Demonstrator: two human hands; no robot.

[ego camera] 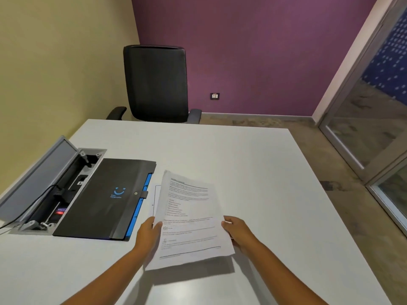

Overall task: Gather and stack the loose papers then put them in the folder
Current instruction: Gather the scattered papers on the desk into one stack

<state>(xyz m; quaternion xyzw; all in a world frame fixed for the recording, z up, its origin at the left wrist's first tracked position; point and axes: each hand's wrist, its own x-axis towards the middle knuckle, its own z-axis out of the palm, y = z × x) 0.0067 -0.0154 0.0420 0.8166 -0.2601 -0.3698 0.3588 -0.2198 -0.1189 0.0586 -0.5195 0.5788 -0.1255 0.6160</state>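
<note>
Hands, left hand point(148, 233) and right hand point(236, 233), gripping thin printed papers point(189, 219), matte black folder point(105, 198) alongside

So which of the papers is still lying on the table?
The sheet beside the black folder, partly hidden behind the printed papers that both hands hold lifted; only its left edge shows.
</note>
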